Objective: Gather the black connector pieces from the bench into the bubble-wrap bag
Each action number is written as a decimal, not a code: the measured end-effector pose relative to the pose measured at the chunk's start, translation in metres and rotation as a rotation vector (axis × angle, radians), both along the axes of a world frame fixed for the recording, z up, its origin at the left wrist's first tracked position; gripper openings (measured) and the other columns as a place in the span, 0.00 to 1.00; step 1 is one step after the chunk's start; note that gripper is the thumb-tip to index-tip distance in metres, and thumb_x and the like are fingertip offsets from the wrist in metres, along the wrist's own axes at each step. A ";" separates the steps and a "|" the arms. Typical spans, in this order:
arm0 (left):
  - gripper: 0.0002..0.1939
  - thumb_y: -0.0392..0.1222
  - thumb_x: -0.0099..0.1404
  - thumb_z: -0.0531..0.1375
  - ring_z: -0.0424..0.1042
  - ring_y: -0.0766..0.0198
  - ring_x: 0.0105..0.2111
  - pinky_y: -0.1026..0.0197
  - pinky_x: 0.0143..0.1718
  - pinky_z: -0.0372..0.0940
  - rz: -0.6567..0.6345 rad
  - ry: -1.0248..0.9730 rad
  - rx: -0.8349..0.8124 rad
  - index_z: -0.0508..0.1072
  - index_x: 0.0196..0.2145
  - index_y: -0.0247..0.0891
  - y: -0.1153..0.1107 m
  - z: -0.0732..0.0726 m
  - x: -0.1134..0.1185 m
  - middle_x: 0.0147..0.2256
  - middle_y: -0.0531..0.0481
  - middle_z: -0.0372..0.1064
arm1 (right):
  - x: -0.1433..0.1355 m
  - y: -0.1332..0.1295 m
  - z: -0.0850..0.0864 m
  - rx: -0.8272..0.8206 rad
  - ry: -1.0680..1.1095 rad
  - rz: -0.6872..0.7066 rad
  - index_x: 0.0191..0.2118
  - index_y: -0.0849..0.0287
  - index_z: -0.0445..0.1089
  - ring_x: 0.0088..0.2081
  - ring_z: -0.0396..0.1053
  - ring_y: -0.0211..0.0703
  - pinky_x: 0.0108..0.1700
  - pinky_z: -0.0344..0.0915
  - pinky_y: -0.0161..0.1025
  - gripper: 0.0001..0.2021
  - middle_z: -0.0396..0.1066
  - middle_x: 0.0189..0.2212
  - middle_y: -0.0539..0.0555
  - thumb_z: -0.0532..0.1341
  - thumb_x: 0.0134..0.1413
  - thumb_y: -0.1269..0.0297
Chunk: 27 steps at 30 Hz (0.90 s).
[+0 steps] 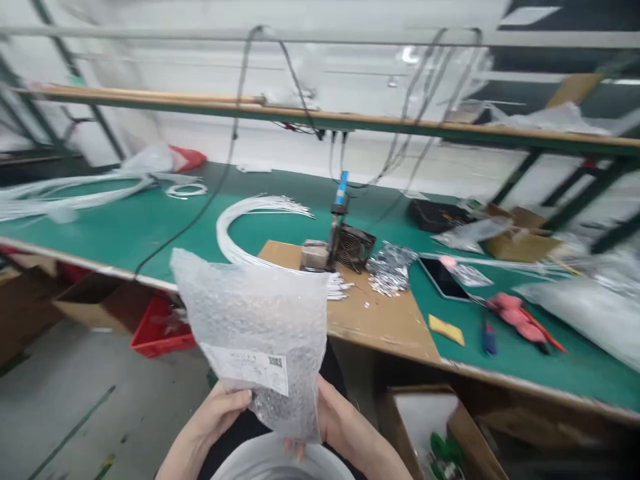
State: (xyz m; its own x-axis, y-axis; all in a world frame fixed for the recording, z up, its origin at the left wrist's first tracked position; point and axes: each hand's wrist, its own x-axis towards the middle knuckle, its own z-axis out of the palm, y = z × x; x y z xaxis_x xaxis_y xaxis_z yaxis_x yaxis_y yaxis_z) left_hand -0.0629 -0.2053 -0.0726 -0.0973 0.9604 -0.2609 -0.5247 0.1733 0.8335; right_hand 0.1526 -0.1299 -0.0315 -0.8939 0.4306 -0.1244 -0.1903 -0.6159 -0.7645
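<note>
Closed on the lower edges of a translucent bubble-wrap bag [260, 303], left hand [220, 410] and right hand [340, 413] apparently keep it spread. A white rectangular paper label [250, 368] faces upward.

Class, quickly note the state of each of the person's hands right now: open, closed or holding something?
Left hand: closed on the bag, thumb in front.
Right hand: holding the bag's opposite side.

A workshop — green bench [135, 223], bundled wires [225, 231].
</note>
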 end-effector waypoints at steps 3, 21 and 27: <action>0.24 0.51 0.45 0.77 0.77 0.51 0.34 0.56 0.39 0.71 0.162 0.006 -0.007 0.84 0.37 0.35 -0.021 0.001 -0.012 0.34 0.42 0.80 | -0.028 0.010 -0.005 0.010 0.000 0.110 0.47 0.67 0.76 0.28 0.74 0.42 0.29 0.68 0.34 0.37 0.76 0.28 0.61 0.55 0.59 0.32; 0.16 0.43 0.49 0.76 0.73 0.61 0.26 0.63 0.27 0.69 1.089 -0.192 0.165 0.80 0.33 0.32 -0.057 0.018 -0.010 0.28 0.45 0.76 | -0.137 0.045 -0.027 -0.163 -0.086 0.387 0.45 0.55 0.79 0.48 0.77 0.53 0.48 0.73 0.45 0.23 0.78 0.47 0.59 0.69 0.52 0.43; 0.20 0.45 0.50 0.77 0.74 0.63 0.29 0.63 0.31 0.70 1.215 -0.185 0.320 0.79 0.38 0.33 -0.026 0.042 -0.064 0.34 0.47 0.77 | -0.211 0.029 -0.001 0.143 -0.036 0.215 0.60 0.49 0.69 0.55 0.70 0.51 0.53 0.70 0.45 0.28 0.74 0.54 0.55 0.69 0.56 0.47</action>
State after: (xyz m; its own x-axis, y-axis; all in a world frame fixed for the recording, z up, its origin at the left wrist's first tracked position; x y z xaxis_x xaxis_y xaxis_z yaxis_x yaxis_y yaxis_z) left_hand -0.1268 -0.2314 -0.0310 -0.9436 0.3009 -0.1385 -0.3162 -0.6941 0.6467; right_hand -0.0588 -0.1012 -0.0323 -0.9629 0.2465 -0.1095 -0.0376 -0.5248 -0.8504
